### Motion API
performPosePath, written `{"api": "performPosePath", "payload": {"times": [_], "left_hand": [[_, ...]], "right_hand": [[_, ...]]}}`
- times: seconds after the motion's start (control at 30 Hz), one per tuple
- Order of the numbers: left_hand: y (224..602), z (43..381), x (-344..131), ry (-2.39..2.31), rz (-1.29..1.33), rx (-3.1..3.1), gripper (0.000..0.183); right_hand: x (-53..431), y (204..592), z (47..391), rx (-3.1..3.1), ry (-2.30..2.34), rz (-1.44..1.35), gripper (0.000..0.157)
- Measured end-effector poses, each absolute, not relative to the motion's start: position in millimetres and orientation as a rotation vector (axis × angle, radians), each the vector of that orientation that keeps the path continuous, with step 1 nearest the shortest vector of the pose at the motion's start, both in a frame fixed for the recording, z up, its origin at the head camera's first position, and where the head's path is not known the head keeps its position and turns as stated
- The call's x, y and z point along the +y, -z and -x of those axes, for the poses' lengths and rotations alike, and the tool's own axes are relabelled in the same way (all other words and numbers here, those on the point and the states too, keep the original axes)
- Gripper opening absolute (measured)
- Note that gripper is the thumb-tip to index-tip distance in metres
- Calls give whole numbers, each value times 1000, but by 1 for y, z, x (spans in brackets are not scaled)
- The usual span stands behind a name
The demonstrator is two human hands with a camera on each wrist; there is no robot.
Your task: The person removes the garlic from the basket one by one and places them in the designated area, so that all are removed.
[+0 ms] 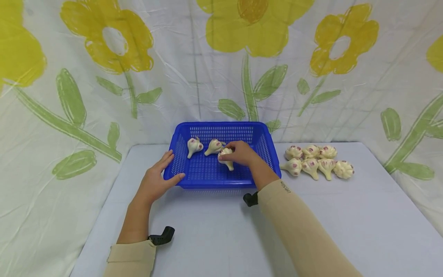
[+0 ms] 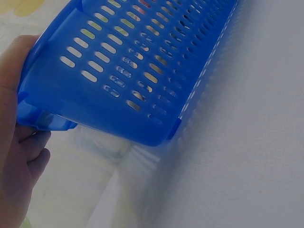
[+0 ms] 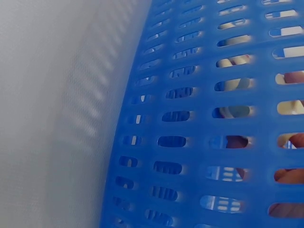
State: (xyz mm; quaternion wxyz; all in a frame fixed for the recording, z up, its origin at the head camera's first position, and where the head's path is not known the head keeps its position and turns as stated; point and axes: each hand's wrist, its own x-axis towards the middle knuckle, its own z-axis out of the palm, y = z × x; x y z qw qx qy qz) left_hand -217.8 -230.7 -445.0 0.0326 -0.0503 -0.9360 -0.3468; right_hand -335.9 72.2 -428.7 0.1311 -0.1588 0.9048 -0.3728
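A blue plastic basket point(image 1: 221, 183) with slotted walls stands at the back of the table. My left hand point(image 1: 154, 181) grips its left rim, thumb over the edge; in the left wrist view, fingers point(image 2: 38, 161) curl beneath the rim. Inside the basket, my right hand point(image 1: 242, 153) holds a garlic bulb point(image 1: 226, 157) by its round top, stem pointing down. Left of it lie two more garlic bulbs, one in the middle point(image 1: 214, 146) and one near the left wall point(image 1: 194, 146). The right wrist view shows mainly the basket's slotted wall point(image 3: 199, 128), with parts of the hand behind the slots.
Several white and purple garlic bulbs point(image 1: 309, 165) lie in two rows on the table, right of the basket. The table point(image 1: 214, 231) has a pale cloth. A white curtain with yellow flowers point(image 1: 187, 77) hangs right behind it.
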Motion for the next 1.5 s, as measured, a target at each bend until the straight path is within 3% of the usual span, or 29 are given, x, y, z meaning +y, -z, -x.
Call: {"api": "performPosePath", "payload": {"times": [1.5], "left_hand": [[445, 218, -229, 1064, 159, -2876, 92]], "right_hand": [[74, 433, 340, 2624, 1117, 459, 64]]}}
